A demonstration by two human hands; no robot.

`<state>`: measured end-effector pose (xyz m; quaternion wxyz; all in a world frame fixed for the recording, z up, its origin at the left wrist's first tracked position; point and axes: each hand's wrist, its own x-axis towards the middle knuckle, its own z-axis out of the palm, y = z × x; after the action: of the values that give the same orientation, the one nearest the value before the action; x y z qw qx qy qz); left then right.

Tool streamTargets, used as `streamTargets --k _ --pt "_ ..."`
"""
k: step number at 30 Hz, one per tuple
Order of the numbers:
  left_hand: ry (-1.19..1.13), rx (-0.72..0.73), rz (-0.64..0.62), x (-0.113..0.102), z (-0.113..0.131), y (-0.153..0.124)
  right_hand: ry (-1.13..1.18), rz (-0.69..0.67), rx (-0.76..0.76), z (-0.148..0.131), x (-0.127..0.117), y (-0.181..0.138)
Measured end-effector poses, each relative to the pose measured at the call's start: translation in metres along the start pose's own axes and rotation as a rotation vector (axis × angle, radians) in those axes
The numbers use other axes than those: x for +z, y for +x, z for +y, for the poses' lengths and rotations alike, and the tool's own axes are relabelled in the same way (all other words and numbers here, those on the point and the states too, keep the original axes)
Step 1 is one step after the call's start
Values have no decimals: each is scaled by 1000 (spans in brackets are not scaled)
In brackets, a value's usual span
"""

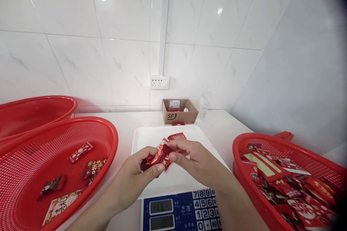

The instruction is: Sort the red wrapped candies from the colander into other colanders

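Both hands meet over the white tray (151, 137) of a weighing scale. My left hand (135, 175) pinches one end of a shiny red wrapped sweet (157, 158) between thumb and fingers. My right hand (193, 160) grips the other end, fingers closed. Two more red packets (176, 137) lie on the tray just behind my fingers. The scale's blue panel (184, 211) with displays and number keys sits below my wrists.
A red mesh basket (108, 133) on the left holds several packets. Another red basket (241, 148) on the right is piled with red packets. A third red basket (35, 110) lies far left. A small cardboard box (179, 115) and a clear bottle (203, 106) stand by the tiled wall.
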<state>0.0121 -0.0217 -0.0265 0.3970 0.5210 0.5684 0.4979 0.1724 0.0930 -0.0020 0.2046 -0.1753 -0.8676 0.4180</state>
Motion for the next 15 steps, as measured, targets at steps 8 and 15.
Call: streamTargets --k 8,15 --pt "175 1 69 0 4 0 52 104 47 -1 11 2" --pt "41 70 45 -4 2 -2 356 51 -4 1 7 0"
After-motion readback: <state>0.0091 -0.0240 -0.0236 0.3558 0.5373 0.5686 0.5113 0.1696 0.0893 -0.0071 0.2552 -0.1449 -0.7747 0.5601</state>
